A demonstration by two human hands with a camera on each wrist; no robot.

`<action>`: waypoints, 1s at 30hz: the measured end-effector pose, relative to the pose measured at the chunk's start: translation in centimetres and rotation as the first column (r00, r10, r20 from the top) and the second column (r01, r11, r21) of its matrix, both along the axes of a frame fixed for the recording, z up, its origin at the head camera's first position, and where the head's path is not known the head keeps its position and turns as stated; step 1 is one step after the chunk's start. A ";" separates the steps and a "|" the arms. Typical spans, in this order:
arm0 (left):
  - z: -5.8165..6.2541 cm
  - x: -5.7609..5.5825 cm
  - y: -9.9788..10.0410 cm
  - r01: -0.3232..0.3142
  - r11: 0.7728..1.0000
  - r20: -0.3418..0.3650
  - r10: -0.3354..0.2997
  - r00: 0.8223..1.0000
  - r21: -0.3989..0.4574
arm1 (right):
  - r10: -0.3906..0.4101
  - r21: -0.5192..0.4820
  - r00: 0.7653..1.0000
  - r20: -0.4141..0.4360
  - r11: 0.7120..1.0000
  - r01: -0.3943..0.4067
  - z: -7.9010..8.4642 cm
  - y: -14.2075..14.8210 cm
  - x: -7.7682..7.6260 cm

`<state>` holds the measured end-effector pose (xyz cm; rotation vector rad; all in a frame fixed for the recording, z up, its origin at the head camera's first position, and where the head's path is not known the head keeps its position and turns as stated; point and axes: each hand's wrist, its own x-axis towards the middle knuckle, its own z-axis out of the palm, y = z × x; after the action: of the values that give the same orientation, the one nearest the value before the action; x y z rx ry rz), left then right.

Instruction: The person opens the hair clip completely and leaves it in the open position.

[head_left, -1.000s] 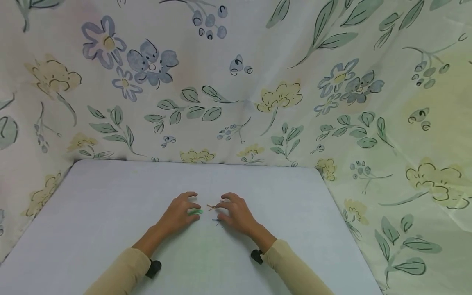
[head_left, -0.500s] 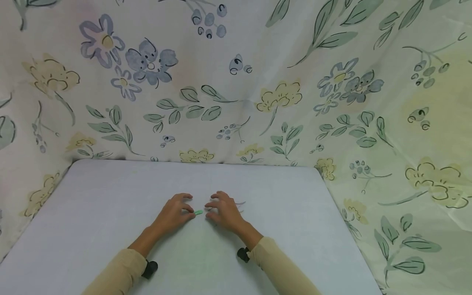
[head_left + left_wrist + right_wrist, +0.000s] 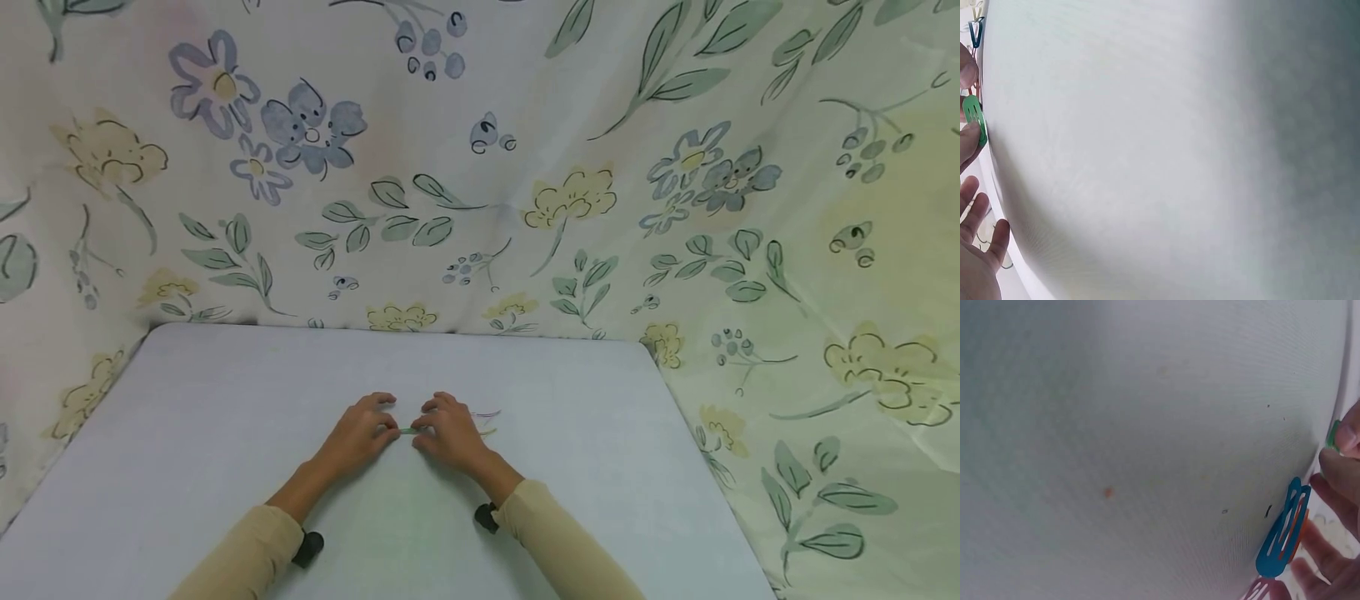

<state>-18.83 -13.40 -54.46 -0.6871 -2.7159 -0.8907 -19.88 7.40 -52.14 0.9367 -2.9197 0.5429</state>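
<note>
My left hand (image 3: 362,437) pinches a green snap hair clip (image 3: 974,111) between thumb and finger, just above the white table. My right hand (image 3: 452,437) is close against it, fingertips at the clip's other end. It seems to grip an orange hair clip (image 3: 1299,536), mostly hidden by fingers. A blue snap clip (image 3: 1272,553) and a pink one (image 3: 1259,589) hang on in a row beyond the orange one. In the head view, a purple clip (image 3: 487,414) and a yellow clip (image 3: 489,432) show past my right hand.
The white tabletop (image 3: 240,400) spreads around both hands. A flower-printed cloth (image 3: 480,183) hangs behind the table and down its sides. A black wrist camera (image 3: 307,550) is strapped by each sleeve.
My right hand has moved left until its fingertips meet the green clip. The other clips, earlier between the hands, now show to the right of my right hand. My left hand barely moved.
</note>
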 end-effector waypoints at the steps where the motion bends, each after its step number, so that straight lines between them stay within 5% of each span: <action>1: 0.1 0.0 0.1 -0.001 1.000 0.001 0.001 1.000 0.003 | -0.001 -0.002 1.000 0.003 1.000 0.001 0.0 0.0 0.0; 16: 0.2 0.1 0.5 0.012 1.000 -0.056 -0.013 0.998 -0.018 | -0.007 -0.081 0.999 -0.039 0.997 0.004 0.4 0.1 -0.6; 22: 0.7 -0.2 0.8 0.010 0.994 -0.044 -0.005 0.999 0.112 | -0.022 -0.288 0.993 0.119 0.956 0.056 0.7 0.6 -1.1; 25: 1.4 -0.3 1.1 -0.018 0.965 0.091 -0.006 0.996 0.261 | -0.042 -0.406 0.946 0.322 0.896 0.178 1.1 0.9 -1.2; 30: 3.0 -0.4 1.6 -0.154 0.882 0.349 -0.013 0.937 0.446 | -0.032 -0.508 0.770 0.637 0.734 0.451 2.1 1.1 -1.1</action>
<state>-19.22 -11.81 -51.46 -0.3497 -2.6037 -1.7088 -20.95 8.53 -50.00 0.2669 -2.8267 1.9575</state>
